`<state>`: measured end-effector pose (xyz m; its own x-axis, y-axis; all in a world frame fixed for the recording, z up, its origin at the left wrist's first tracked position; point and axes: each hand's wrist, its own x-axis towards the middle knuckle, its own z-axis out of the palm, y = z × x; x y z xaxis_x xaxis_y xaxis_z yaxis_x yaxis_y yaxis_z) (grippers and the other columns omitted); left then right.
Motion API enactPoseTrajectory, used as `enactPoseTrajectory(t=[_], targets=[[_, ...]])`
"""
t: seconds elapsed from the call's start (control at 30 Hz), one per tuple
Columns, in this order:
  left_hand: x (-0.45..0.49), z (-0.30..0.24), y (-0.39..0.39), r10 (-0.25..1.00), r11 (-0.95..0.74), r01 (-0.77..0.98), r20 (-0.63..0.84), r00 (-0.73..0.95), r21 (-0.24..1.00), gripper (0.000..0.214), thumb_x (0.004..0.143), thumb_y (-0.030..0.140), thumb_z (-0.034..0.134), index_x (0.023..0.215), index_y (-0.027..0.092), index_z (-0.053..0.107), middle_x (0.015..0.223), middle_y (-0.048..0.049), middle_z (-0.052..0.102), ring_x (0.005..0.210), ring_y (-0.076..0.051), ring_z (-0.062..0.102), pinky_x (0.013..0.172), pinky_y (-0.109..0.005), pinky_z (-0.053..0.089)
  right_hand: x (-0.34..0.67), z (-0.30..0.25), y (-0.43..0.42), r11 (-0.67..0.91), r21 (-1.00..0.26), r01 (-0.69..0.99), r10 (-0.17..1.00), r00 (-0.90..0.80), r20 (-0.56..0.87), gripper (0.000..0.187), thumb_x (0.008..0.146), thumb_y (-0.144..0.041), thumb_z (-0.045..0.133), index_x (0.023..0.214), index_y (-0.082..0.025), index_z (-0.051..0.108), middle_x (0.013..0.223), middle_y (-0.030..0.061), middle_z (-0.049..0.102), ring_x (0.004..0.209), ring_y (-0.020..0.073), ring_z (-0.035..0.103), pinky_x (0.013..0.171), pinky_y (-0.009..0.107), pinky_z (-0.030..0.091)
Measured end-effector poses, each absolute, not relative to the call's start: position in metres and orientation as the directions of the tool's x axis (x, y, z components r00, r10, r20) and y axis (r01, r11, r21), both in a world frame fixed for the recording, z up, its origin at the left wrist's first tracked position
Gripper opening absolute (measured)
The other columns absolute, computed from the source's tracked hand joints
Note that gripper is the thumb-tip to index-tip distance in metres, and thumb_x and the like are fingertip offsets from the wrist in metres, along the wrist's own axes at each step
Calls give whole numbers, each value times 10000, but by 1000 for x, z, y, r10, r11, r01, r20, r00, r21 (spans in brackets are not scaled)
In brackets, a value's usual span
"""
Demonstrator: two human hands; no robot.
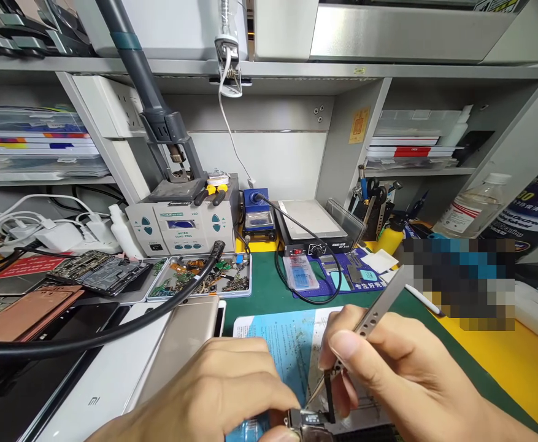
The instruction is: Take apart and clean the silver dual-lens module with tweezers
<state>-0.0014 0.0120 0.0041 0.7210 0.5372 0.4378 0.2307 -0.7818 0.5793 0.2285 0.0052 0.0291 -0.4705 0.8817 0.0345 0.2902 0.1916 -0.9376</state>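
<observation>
My right hand [400, 365] is closed around a pair of steel tweezers [386, 301] with a row of holes in the blade. Their tips point down to a small black and silver electronic part [313, 422] at the bottom edge. Fingers of my left hand [225, 387] pinch this part from the left; its lower portion is cut off by the frame. A narrow black strip [329, 396] rises from the part towards my right fingers, beside the tweezers. Whether the tips touch the part I cannot tell. Below both hands lies a blue and white printed sheet [284, 328].
Phones and phone covers [112, 368] lie at left, crossed by a thick black hose [126, 341]. Behind are a tray of small circuit boards [250, 288], a grey hot-air station [181, 236] and a flat heating plate [315, 221]. A yellow bottle [391, 236] stands right.
</observation>
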Motion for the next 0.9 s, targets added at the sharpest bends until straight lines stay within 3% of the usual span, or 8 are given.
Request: enactPoseTrajectory(t=[0.17,0.33,0.6,0.77,0.9], targets=[[1,-8,22,421,-854,90,580,697,512,152,862,172,537,952,181,658,734,-21,689,674,-154,625,678,-256,493,229,26,5,117,-946,301,888,-459,-36,435,1011,-524,414,751,-211,570,679,-10,582,622,144,534,580,230,450],[1,-10,24,421,-868,117,591,688,483,140,907,218,512,925,190,648,703,-18,678,636,-153,619,669,-256,514,229,25,7,59,-972,229,896,-441,-50,487,1008,-519,432,677,-196,584,639,-2,607,586,136,550,557,220,463],[4,7,20,490,-857,284,504,711,430,220,882,419,643,910,209,702,734,-47,707,737,-192,668,712,-266,565,227,25,8,86,-967,241,896,-444,-31,446,1014,-497,438,705,-201,565,655,-19,590,592,125,518,558,211,426],[3,10,14,500,-849,291,496,709,440,186,880,393,651,929,221,705,738,-41,717,744,-195,679,717,-259,570,225,25,7,78,-972,223,899,-437,-28,442,1018,-490,434,708,-199,558,644,-12,596,590,136,540,553,227,434],[1,7,10,550,-808,303,464,694,504,116,918,259,593,951,212,694,775,-32,736,755,-183,687,770,-261,559,226,25,6,77,-972,222,893,-449,-32,437,1016,-488,441,720,-194,572,652,-6,608,593,135,549,557,225,442]])
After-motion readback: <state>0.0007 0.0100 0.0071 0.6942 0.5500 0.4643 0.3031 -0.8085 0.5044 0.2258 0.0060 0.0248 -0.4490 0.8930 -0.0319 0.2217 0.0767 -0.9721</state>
